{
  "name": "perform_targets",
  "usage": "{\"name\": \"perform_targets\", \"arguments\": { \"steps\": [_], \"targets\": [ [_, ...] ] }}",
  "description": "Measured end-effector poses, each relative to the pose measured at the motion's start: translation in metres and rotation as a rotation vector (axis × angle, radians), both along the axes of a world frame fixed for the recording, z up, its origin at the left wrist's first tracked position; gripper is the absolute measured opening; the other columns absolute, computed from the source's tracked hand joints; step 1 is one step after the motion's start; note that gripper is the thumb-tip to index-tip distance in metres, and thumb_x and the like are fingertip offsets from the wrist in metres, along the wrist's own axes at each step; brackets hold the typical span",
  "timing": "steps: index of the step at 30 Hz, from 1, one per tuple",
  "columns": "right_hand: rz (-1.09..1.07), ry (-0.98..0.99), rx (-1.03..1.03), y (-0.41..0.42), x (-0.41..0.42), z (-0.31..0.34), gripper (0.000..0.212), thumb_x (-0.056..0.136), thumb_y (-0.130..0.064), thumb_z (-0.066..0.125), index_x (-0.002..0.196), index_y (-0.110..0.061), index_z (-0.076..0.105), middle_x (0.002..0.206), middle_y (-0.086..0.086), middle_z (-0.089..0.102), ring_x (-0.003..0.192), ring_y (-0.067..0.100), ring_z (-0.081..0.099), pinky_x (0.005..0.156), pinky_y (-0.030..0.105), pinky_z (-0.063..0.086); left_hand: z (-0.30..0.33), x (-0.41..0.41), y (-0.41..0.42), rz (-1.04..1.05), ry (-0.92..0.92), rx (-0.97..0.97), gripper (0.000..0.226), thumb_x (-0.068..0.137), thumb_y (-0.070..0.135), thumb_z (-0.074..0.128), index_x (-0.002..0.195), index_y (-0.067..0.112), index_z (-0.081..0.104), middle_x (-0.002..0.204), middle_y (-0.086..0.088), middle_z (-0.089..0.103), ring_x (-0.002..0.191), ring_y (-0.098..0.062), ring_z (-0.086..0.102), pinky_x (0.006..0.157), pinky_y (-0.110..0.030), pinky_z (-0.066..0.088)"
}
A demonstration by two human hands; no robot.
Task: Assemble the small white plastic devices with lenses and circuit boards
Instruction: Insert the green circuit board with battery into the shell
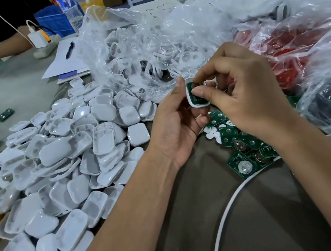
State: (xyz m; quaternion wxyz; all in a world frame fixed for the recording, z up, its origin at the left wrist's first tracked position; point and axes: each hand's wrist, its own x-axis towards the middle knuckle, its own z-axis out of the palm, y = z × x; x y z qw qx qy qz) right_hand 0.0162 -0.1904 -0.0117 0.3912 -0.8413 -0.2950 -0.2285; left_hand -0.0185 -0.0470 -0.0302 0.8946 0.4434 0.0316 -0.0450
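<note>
Far left of my left hand [178, 123]: big heap of white shells [62, 172] on the surface, looks like the remaining stock, a lot still to do. One stray board [5, 114] lies well off beyond the heap.

Left hand grips a shell [195, 103] by its edge, thumb up along the side. A green board [195, 95] sits in that shell.

Right hand [241, 94] pinches at the board, thumb pressing on it, seating it I'd say. Can't tell if it's fully home, and no lens visible on this unit.

Below the right hand: pile of boards [243, 147] plus white discs [211, 132], still loose. Behind both hands: clear bag [142, 47] of more white parts. No finished units I can pick out, so I'd call progress early.
</note>
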Motion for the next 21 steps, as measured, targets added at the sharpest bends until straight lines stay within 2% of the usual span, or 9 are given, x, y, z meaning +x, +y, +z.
{"name": "perform_targets", "arguments": {
  "steps": [2, 6, 12, 17, 21],
  "targets": [
    [0.000, -0.002, -0.001, -0.0006, 0.0000, 0.0002, 0.016, 0.087, -0.021, 0.083, 0.098, -0.011, 0.077, 0.093, -0.002, 0.058, 0.070, 0.004, 0.054, 0.071, 0.028, 0.053, 0.0006, -0.0003, 0.0001, -0.006, -0.003, 0.003, 0.049, 0.107, 0.037, 0.049, 0.075, 0.019, 0.081, 0.089, -0.006, 0.076, 0.056, -0.008, 0.062, 0.050, -0.019, 0.049],
    [0.020, 0.003, 0.015, -0.0011, -0.0012, 0.0007, 0.015, 0.087, -0.021, 0.084, 0.097, -0.011, 0.077, 0.093, -0.001, 0.059, 0.069, 0.013, 0.056, 0.070, 0.036, 0.055, 0.0003, -0.0001, 0.0008, -0.018, -0.009, -0.012, 0.049, 0.107, 0.037, 0.048, 0.076, 0.018, 0.080, 0.089, -0.006, 0.076, 0.055, -0.008, 0.059, 0.050, -0.019, 0.047],
    [0.041, 0.004, 0.016, -0.0024, -0.0024, 0.0029, 0.014, 0.085, -0.021, 0.086, 0.094, -0.012, 0.079, 0.090, 0.001, 0.062, 0.068, 0.015, 0.055, 0.065, 0.017, 0.045, -0.0016, 0.0002, 0.0019, -0.036, -0.028, -0.020, 0.047, 0.107, 0.036, 0.049, 0.076, 0.019, 0.080, 0.086, -0.005, 0.074, 0.055, -0.009, 0.054, 0.049, -0.020, 0.046],
    [0.046, 0.016, 0.027, -0.0030, -0.0023, 0.0027, 0.014, 0.084, -0.021, 0.087, 0.092, -0.013, 0.079, 0.088, 0.002, 0.064, 0.068, 0.016, 0.055, 0.064, 0.018, 0.043, -0.0027, 0.0010, 0.0019, -0.036, -0.028, -0.024, 0.045, 0.107, 0.036, 0.049, 0.078, 0.017, 0.079, 0.086, -0.006, 0.073, 0.055, -0.010, 0.052, 0.048, -0.020, 0.045],
    [0.039, 0.021, 0.054, -0.0021, -0.0038, 0.0028, 0.013, 0.084, -0.021, 0.087, 0.092, -0.014, 0.079, 0.086, 0.003, 0.065, 0.072, 0.016, 0.061, 0.065, 0.022, 0.048, -0.0029, 0.0019, 0.0014, -0.022, -0.013, -0.036, 0.042, 0.107, 0.035, 0.049, 0.081, 0.014, 0.075, 0.078, -0.004, 0.070, 0.053, -0.009, 0.053, 0.046, -0.020, 0.044]
  ]
}}
